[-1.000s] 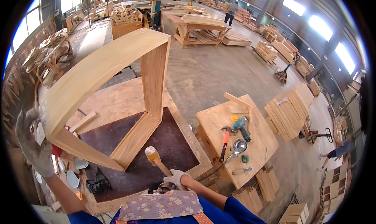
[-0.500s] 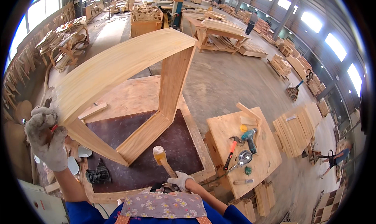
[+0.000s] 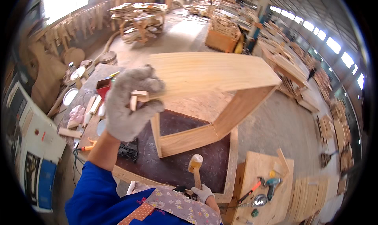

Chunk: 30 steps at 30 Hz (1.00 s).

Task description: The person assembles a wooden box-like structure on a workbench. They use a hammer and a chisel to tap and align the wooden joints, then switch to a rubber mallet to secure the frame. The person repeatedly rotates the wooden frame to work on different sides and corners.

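Observation:
A four-sided frame of pale boards (image 3: 220,69) stands tilted on the dark-topped workbench (image 3: 214,158). At its left upper end is my left hand (image 3: 132,101) in a greyish work glove, fingers curled over the board and thumb below. A small light wood piece (image 3: 140,95) shows in the gap between thumb and fingers; whether it belongs to the frame I cannot tell. Low in front of my apron, my gloved right hand (image 3: 204,193) is closed round the handle of a mallet (image 3: 195,162) with a pale, yellowish head, held up apart from the frame.
To the right a small wooden table (image 3: 252,166) bears a hammer (image 3: 251,190), a teal power drill (image 3: 272,187) and a shiny round metal tool (image 3: 259,200). A dark cloth (image 3: 128,150) lies left on the bench. A white-and-blue cabinet (image 3: 35,150) stands at far left.
My view has swung left, so the frame and benches sit farther right. My left hand stays at the frame's left end, seen closer. My right hand still holds the mallet low.

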Available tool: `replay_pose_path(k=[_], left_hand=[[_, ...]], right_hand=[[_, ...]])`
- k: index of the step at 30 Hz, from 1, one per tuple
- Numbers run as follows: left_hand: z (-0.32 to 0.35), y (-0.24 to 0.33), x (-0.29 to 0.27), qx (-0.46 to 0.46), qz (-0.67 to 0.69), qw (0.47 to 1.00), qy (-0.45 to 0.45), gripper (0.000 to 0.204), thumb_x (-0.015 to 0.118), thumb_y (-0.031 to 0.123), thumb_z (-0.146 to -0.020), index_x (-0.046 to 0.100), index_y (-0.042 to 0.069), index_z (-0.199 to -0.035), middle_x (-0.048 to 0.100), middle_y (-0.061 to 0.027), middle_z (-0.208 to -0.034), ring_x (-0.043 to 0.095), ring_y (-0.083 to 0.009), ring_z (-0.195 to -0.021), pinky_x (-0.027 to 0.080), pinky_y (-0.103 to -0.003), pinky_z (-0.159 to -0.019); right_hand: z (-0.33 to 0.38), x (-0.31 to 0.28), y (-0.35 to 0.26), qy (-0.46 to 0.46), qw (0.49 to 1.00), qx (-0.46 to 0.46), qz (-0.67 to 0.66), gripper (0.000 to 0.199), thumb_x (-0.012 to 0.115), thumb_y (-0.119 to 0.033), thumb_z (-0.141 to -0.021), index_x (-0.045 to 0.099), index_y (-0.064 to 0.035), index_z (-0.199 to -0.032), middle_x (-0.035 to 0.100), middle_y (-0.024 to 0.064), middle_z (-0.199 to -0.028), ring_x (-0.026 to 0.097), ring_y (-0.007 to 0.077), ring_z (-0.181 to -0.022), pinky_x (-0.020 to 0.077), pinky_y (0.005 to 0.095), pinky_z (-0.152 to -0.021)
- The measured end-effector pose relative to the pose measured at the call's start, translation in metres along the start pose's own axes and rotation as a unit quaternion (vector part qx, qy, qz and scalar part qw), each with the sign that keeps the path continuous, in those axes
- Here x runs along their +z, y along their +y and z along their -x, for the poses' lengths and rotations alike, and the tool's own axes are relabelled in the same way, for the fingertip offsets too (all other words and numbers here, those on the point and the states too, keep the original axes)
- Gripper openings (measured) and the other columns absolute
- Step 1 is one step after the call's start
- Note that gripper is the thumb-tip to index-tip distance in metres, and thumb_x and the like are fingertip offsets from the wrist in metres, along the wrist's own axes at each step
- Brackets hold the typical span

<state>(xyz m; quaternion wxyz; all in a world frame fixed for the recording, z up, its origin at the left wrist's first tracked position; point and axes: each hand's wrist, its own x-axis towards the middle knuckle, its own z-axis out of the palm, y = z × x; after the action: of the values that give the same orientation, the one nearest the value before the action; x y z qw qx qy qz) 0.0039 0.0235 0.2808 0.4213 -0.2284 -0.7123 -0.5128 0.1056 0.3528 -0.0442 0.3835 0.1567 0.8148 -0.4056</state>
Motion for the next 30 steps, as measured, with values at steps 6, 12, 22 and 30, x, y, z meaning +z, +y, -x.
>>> replay_pose_path(k=[6, 12, 22, 30], left_hand=[[0.004, -0.009, -0.012, 0.104, -0.099, 0.989, 0.038, 0.061, 0.079, 0.002, -0.061, 0.048, 0.004, -0.113, 0.063, -0.008, -0.105, 0.056, -0.0237, -0.103, 0.041, -0.039, -0.093], [-0.007, -0.009, -0.008, 0.127, -0.072, 0.989, 0.012, 0.097, 0.081, 0.005, -0.059, 0.025, 0.003, -0.138, 0.06, -0.0115, -0.112, 0.053, -0.026, -0.112, 0.038, -0.041, -0.097], [0.0, -0.006, -0.001, 0.029, 0.024, 0.998, 0.045, 0.101, 0.082, 0.005, -0.06, 0.023, 0.002, -0.14, 0.062, -0.0108, -0.106, 0.053, -0.0247, -0.114, 0.037, -0.041, -0.099], [0.005, -0.011, -0.004, 0.026, -0.011, 0.999, 0.036, 0.078, 0.078, -0.001, -0.058, 0.043, 0.002, -0.127, 0.058, -0.0112, -0.11, 0.053, -0.0234, -0.11, 0.043, -0.037, -0.095]], right_hand=[[0.009, -0.002, -0.013, -0.003, 1.0, -0.011, 0.007, 0.054, 0.07, -0.042, -0.074, 0.06, -0.0001, -0.106, 0.065, 0.0109, -0.088, 0.059, 0.0174, -0.077, 0.0474, 0.0314, -0.07], [-0.024, 0.008, 0.029, -0.007, 0.999, -0.005, -0.052, 0.054, 0.07, -0.043, -0.074, 0.06, -0.0007, -0.106, 0.065, 0.0099, -0.088, 0.059, 0.0159, -0.076, 0.0473, 0.0303, -0.07], [-0.001, 0.007, 0.006, -0.011, 0.995, -0.002, -0.098, 0.044, 0.072, -0.031, -0.078, 0.056, -0.0008, -0.106, 0.061, 0.0052, -0.08, 0.057, 0.0124, -0.069, 0.0466, 0.0274, -0.06], [0.032, -0.008, -0.04, -0.022, 0.999, -0.017, -0.021, 0.051, 0.068, -0.043, -0.077, 0.056, -0.0006, -0.103, 0.063, 0.0096, -0.081, 0.059, 0.0174, -0.067, 0.0477, 0.033, -0.06]])
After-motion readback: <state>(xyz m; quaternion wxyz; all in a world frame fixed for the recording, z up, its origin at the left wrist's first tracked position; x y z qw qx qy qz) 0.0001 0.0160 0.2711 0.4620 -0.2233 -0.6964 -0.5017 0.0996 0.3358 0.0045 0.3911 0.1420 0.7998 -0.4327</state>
